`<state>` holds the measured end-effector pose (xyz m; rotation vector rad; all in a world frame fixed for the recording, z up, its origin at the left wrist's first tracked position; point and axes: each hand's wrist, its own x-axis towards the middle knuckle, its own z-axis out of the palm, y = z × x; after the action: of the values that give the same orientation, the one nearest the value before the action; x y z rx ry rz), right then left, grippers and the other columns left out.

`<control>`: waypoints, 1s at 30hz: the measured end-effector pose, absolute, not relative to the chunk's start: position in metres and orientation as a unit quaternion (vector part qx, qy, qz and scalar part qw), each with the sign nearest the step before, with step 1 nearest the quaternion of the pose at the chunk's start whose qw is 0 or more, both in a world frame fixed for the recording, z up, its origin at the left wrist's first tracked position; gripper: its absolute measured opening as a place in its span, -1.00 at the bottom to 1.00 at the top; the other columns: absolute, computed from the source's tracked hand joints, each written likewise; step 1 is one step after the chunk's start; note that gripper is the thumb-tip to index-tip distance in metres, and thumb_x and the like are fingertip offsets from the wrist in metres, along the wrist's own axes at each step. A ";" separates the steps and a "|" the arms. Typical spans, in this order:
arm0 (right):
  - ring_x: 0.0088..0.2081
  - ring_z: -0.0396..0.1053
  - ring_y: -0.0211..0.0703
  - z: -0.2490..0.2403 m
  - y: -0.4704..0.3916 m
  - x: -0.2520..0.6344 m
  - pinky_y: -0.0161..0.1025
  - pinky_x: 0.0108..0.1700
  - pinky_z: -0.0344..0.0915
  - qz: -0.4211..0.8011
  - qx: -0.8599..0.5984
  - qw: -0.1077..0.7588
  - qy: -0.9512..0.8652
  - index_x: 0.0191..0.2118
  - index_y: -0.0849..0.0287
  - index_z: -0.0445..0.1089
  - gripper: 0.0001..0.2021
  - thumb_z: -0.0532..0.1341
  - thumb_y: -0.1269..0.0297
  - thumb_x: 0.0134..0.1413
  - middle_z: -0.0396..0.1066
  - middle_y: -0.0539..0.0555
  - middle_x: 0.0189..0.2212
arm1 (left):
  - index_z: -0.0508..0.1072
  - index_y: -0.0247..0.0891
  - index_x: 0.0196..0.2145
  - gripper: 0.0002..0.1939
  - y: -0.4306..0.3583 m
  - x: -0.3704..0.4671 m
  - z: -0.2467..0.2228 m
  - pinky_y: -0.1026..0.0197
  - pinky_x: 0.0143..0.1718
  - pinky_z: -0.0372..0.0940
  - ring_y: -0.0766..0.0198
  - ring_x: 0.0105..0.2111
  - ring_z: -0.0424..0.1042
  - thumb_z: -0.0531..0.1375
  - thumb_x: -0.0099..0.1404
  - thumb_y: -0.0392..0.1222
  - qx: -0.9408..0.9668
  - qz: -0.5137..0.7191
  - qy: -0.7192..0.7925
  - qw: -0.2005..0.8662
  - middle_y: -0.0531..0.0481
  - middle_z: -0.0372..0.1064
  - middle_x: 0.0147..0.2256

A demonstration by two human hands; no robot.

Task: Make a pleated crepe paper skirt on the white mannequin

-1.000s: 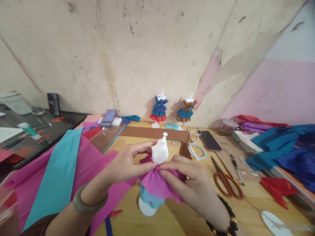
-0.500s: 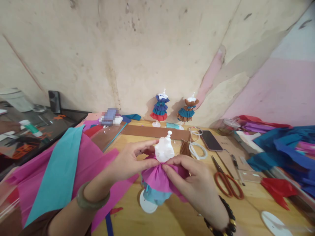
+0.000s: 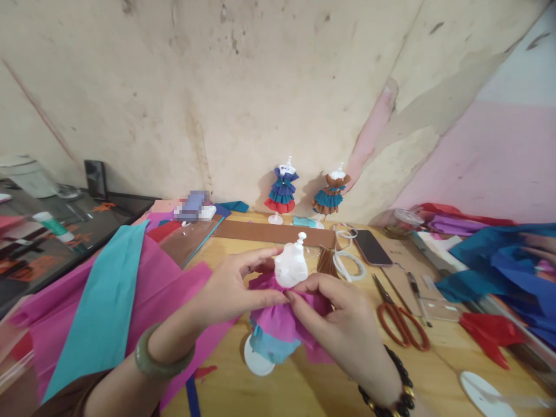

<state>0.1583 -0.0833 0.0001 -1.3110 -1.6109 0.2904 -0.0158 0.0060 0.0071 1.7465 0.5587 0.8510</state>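
A small white dress-form mannequin (image 3: 290, 266) with a knobbed top stands in front of me, leaning slightly. It wears a gathered magenta paper skirt (image 3: 278, 318) over a light-blue ruffle (image 3: 273, 346). Its round white base (image 3: 258, 359) shows below. My left hand (image 3: 241, 284), with a bangle at the wrist, curls around the mannequin's side, thumb pressed on the magenta gathers at the waist. My right hand (image 3: 336, 310), wearing a beaded bracelet, pinches the same magenta paper between thumb and forefinger. The fingers behind the mannequin are partly hidden.
Two finished-looking dressed mannequins, one blue and red (image 3: 282, 191), one brown and teal (image 3: 332, 194), stand by the wall. Orange-handled scissors (image 3: 402, 324), a phone (image 3: 372, 248) and coiled tubing (image 3: 350, 266) lie right. Paper sheets (image 3: 99, 301) spread left. Another person's hand (image 3: 541, 246) is far right.
My left thumb has slid slightly right along the waist, toward my right fingertips. The mannequin has tilted a little, its base shifting left. Another person's hand has appeared at far right.
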 end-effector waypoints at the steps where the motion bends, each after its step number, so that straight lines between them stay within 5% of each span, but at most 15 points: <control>1: -0.59 0.33 -0.31 -0.001 -0.083 0.158 -0.40 -0.53 0.26 0.118 -0.541 0.502 -0.664 -0.49 0.15 0.43 -0.84 0.27 0.34 0.10 0.43 -0.06 -0.62 | 0.46 -0.23 0.11 -0.38 0.005 -0.015 0.007 0.09 0.01 0.41 0.05 -0.04 0.52 0.43 0.08 -0.18 0.730 0.356 0.243 0.531 -0.14 0.55 -0.01; 11: -0.44 0.44 -0.25 0.006 -0.080 0.162 -0.34 -0.40 0.33 0.153 -0.517 0.482 -0.691 -0.37 0.14 0.51 -0.94 0.28 0.36 0.11 0.53 -0.01 -0.47 | 0.44 -0.22 0.14 -0.46 0.013 -0.019 0.002 0.09 0.05 0.41 0.08 0.00 0.52 0.35 0.21 -0.18 0.736 0.351 0.215 0.538 -0.15 0.52 0.03; 30: -0.44 0.41 -0.26 0.012 -0.082 0.161 -0.32 -0.36 0.34 0.217 -0.477 0.476 -0.706 -0.35 0.14 0.51 -0.89 0.24 0.41 0.17 0.50 -0.01 -0.46 | 0.41 -0.09 0.17 -0.48 0.016 -0.030 0.000 -0.02 0.19 0.31 0.01 0.14 0.41 0.32 0.26 -0.20 0.764 0.366 0.192 0.495 -0.12 0.35 0.20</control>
<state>0.1612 -0.0821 0.0117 -1.1662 -1.7258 0.5299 -0.0299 0.0163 -0.0002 1.8518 0.4648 0.8865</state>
